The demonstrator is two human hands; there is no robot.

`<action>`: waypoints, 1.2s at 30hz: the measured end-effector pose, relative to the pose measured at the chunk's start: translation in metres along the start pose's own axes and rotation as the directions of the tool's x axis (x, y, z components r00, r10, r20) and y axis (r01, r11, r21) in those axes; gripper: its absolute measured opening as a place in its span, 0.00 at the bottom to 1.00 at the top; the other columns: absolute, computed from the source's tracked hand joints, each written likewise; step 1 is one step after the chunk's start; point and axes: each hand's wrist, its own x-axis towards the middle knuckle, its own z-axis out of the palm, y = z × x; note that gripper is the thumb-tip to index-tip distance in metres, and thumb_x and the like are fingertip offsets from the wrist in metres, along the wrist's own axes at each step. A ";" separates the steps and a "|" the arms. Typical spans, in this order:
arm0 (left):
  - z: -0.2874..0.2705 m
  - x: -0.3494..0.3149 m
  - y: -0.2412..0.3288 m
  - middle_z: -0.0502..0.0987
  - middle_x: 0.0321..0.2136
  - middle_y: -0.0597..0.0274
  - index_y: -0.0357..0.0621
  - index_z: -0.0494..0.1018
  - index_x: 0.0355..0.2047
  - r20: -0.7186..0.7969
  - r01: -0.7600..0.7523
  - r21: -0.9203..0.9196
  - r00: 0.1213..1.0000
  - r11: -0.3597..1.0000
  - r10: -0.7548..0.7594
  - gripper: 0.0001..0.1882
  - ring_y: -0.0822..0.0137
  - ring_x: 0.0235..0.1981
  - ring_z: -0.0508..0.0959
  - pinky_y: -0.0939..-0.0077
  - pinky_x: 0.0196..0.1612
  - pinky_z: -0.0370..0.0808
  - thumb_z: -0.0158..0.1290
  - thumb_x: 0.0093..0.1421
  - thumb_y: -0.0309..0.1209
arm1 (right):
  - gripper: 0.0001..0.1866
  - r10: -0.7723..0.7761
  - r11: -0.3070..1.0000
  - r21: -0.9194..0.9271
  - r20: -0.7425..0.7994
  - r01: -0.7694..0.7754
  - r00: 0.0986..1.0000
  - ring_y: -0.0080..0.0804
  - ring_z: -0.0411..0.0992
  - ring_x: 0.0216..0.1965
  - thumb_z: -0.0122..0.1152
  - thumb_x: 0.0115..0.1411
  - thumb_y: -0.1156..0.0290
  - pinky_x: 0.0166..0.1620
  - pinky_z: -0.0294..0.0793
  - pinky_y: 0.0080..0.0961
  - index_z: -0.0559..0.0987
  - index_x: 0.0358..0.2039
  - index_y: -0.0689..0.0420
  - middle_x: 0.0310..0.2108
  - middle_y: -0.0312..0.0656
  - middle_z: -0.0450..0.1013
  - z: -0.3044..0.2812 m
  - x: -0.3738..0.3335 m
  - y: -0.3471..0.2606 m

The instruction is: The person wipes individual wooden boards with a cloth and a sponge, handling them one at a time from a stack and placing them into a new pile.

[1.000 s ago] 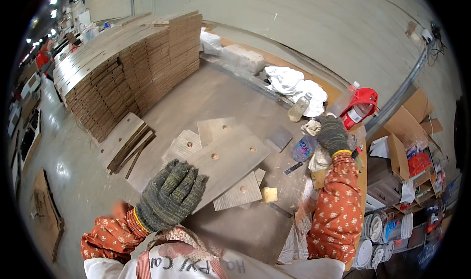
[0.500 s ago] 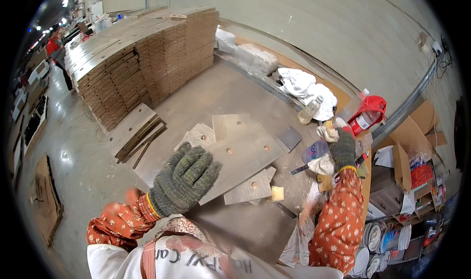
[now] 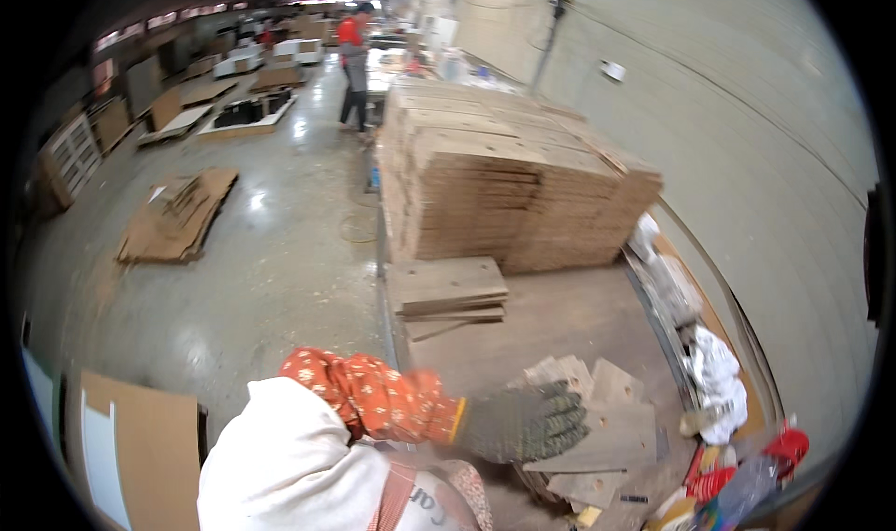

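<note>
Panel (image 3: 621, 438) lies flat nr knit-gloved L hand (image 3: 525, 424).

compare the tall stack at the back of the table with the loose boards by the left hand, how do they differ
The tall stack is many layers high; the loose boards lie far lower. The tall stack is piled fairly evenly, while the loose boards fan out at different angles. Both are brownish and rest on the same table.
</note>
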 end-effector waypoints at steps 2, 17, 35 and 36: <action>0.003 -0.003 0.000 0.72 0.49 0.54 0.40 0.67 0.55 -0.034 -0.050 0.008 0.998 0.999 0.050 0.27 0.54 0.54 0.72 0.51 0.62 0.64 0.46 0.54 0.35 | 0.20 -0.018 1.000 0.013 0.031 0.018 0.999 0.40 0.73 0.41 0.63 0.54 0.71 0.45 0.73 0.33 0.74 0.48 0.58 0.42 0.48 0.72 0.005 0.009 -0.007; 0.022 -0.012 0.004 0.65 0.59 0.50 0.38 0.64 0.59 -0.135 0.044 -0.163 0.989 0.986 -0.067 0.27 0.49 0.63 0.63 0.49 0.66 0.58 0.43 0.61 0.37 | 0.23 -0.016 1.000 0.021 0.089 0.014 0.996 0.41 0.69 0.48 0.61 0.57 0.72 0.52 0.69 0.34 0.69 0.54 0.57 0.50 0.48 0.67 -0.001 0.015 -0.013; 0.042 -0.004 0.008 0.64 0.59 0.47 0.35 0.61 0.60 -0.339 -0.139 -0.748 0.921 0.649 -0.193 0.26 0.47 0.62 0.63 0.54 0.65 0.59 0.41 0.64 0.35 | 0.28 0.242 0.955 0.187 -0.050 -0.229 0.969 0.41 0.64 0.57 0.58 0.60 0.73 0.60 0.65 0.36 0.64 0.61 0.55 0.60 0.48 0.60 -0.045 -0.014 -0.008; 0.043 -0.001 0.012 0.64 0.59 0.47 0.35 0.61 0.60 -0.317 -0.119 -0.804 0.914 0.582 -0.251 0.27 0.47 0.62 0.63 0.54 0.65 0.59 0.42 0.63 0.35 | 0.28 0.244 0.947 0.222 -0.033 -0.231 0.969 0.41 0.64 0.58 0.58 0.61 0.73 0.61 0.65 0.36 0.64 0.61 0.55 0.61 0.48 0.59 -0.045 -0.020 -0.014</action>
